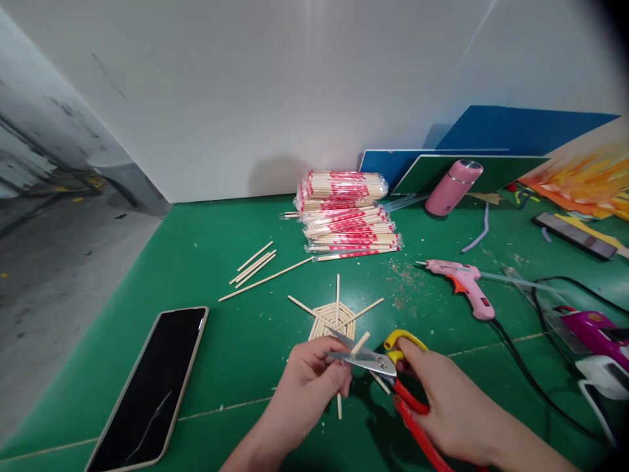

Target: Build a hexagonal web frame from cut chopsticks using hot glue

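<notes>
My left hand [312, 373] pinches a short wooden chopstick [362, 341], which sticks up to the right between the scissor blades. The scissors [376, 362], with red and yellow handles, are in my right hand [452, 403]; their blades stand apart around the stick. Just behind and partly under my left hand lies a web-like shape made of chopstick pieces [338, 313], with several spokes pointing outward. My fingers and the scissors cover its near part. To its upper left, several cut sticks [255, 267] and one longer chopstick [265, 280] lie on the green table [236, 367].
Wrapped chopsticks [348, 219] are piled near the white wall. On the right are a pink glue gun [464, 282] with a black cord, a pink bottle [455, 187] and a purple tool [594, 334]. A phone [152, 387] lies at the left, by the table edge.
</notes>
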A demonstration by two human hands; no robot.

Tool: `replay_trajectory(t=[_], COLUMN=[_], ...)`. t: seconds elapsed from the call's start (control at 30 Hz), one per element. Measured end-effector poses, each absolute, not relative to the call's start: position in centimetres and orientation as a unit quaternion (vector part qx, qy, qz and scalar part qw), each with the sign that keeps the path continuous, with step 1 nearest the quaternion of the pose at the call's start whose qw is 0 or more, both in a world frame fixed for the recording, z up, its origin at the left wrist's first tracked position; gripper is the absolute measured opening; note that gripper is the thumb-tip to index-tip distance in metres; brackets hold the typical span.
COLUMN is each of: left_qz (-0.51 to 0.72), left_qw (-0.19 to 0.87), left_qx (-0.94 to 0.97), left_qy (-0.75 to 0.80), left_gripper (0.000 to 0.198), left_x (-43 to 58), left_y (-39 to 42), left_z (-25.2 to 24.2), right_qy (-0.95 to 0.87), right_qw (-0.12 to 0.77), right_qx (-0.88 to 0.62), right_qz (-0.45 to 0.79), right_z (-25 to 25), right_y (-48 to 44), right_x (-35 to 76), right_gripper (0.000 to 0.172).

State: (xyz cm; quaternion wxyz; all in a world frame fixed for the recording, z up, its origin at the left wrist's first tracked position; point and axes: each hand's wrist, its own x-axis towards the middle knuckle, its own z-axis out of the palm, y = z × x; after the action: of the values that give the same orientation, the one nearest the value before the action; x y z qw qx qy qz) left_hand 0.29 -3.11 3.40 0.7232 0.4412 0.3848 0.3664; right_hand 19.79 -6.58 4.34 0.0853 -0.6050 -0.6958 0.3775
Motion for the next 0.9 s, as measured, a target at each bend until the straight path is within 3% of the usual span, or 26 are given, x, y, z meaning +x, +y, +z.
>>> replay_trajectory(t=[0.1,0.17,0.47,0.9], left_qz=[0.397,0.397,0.369,0.354], left_qw=[0.576,0.544,0.718,0.791], left_qx=[0.572,0.601,0.467,0.34], left_qy=[0.427,0.431,0.361,0.365], left_gripper=[0.023,0.023,0.024,0.016], left_x=[0.4,0.5,-0.1,0.1], left_y=[-3.3,-3.3,-3.2,-3.4], left_z=[3.6,3.6,3.3,2.9], right_qy=[-0.685,-0.684,-0.705,-0.718], right_qw=[0.087,0.082,0.071,0.084], right_qx=[-0.62,-0.621,-0.605,-0.596], right_qz=[0.373,0.373,0.364,0.35], right_z=[4.3,4.4,5.5,5.7], right_y=[-6.5,-6.5,-6.2,-6.2], right_x=[19.6,19.5,19.7,19.9], right_gripper=[0.022,0.029,0.034,0.041])
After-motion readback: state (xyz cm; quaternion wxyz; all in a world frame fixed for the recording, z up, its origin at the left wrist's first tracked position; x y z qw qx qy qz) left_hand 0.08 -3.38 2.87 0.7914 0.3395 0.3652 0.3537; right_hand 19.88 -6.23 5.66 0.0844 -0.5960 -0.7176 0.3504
